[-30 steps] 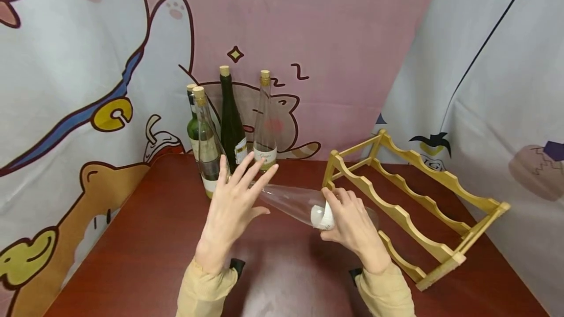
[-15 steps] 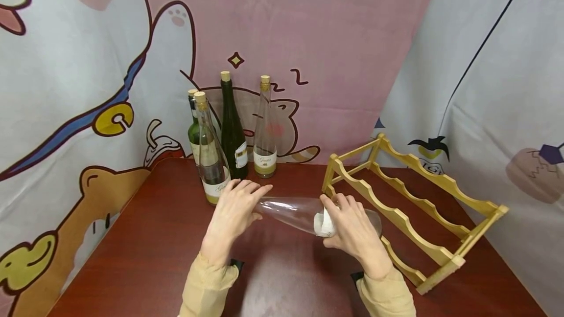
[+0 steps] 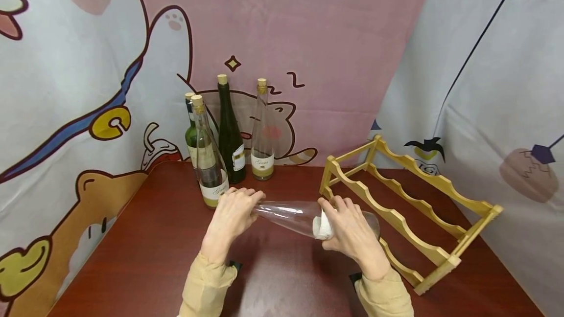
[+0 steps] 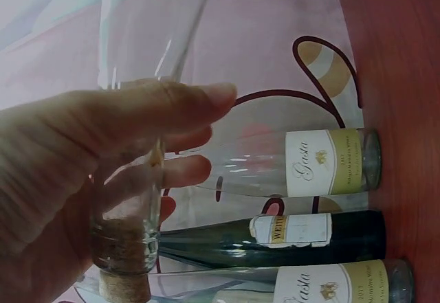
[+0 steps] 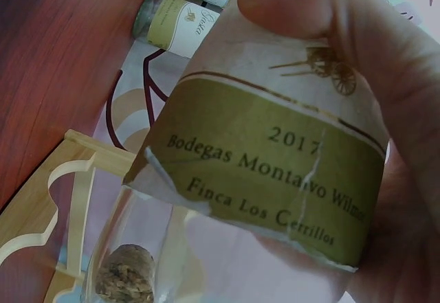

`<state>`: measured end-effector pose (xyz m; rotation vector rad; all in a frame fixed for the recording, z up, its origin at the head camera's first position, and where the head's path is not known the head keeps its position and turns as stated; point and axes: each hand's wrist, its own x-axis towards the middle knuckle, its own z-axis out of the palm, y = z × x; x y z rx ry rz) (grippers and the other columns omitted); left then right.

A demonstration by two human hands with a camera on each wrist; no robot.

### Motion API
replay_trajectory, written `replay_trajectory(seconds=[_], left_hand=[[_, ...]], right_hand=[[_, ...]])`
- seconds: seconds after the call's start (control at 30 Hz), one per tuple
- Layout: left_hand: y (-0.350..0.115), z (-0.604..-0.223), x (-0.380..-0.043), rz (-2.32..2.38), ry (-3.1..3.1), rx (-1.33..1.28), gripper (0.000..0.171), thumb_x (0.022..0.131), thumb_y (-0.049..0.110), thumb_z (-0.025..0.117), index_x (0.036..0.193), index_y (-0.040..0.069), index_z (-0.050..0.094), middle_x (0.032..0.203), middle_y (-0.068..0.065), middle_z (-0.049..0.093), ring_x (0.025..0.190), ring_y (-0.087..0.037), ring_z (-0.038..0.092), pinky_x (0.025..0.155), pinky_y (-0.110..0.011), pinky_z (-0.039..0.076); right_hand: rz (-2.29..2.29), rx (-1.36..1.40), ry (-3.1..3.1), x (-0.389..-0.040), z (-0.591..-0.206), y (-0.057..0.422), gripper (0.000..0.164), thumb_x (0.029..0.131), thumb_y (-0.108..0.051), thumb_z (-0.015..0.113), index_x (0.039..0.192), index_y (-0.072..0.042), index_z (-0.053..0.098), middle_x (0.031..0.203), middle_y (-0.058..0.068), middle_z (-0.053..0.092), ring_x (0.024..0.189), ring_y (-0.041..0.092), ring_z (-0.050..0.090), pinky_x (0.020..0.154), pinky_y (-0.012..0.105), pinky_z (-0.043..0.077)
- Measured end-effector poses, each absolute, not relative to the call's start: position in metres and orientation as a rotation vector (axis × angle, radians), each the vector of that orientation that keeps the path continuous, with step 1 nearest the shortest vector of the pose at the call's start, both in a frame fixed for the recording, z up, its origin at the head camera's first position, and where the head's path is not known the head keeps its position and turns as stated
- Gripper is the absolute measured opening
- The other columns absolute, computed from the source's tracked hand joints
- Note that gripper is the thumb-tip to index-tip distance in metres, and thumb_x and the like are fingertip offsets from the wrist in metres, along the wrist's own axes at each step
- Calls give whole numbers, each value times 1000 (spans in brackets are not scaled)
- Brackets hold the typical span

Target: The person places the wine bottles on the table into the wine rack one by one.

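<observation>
A clear glass wine bottle (image 3: 286, 215) lies sideways between my two hands, neck to the left, above the table. My left hand (image 3: 231, 214) grips its neck; in the left wrist view the thumb and fingers wrap the glass just below the cork (image 4: 125, 286). My right hand (image 3: 352, 231) holds the body around the paper label (image 5: 275, 152), which is torn and lifting at its lower edge. Through the glass near the base, a piece of cork (image 5: 127, 273) shows in the right wrist view.
Several corked bottles stand at the back left: a clear bottle (image 3: 207, 160) in front, a dark green bottle (image 3: 229, 141), another clear bottle (image 3: 262, 146), and a green bottle (image 3: 191, 136) partly hidden. A wooden wine rack (image 3: 398, 216) stands to the right, close beyond my right hand.
My left hand, spread above the neck a second ago, has come down and curled its fingers round it. The right hand keeps its hold on the bottle's body.
</observation>
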<state>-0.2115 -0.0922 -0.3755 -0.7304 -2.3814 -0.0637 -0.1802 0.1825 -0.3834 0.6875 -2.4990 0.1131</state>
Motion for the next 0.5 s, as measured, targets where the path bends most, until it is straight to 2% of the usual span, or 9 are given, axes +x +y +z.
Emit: replay_trajectory(seconds=[0.1,0.3,0.5], left_hand=[[-92,-378,-212,-77,-2408,-709,39,54,15,85,89,20,67,78,5,69,70,-20,64,64,-33,46],[-91,-380,-213,-163,-2493,-691,29,57,14,84,82,20,70,77,8,69,66,-21,63,60,-33,45],[-91,-381,-217,-275,-2550,-687,23,55,12,81,72,21,68,68,9,66,59,-21,60,51,-32,42]], right_hand=[[112,690,-2498,-180,-384,182,85,37,-26,83,116,-9,56,95,11,57,81,29,52,66,39,43],[110,687,-2488,-180,-384,183,84,37,-25,83,115,-10,56,93,10,56,80,28,51,66,39,43],[110,684,-2500,-180,-385,184,85,37,-25,85,115,-10,56,93,10,56,80,28,51,68,39,43]])
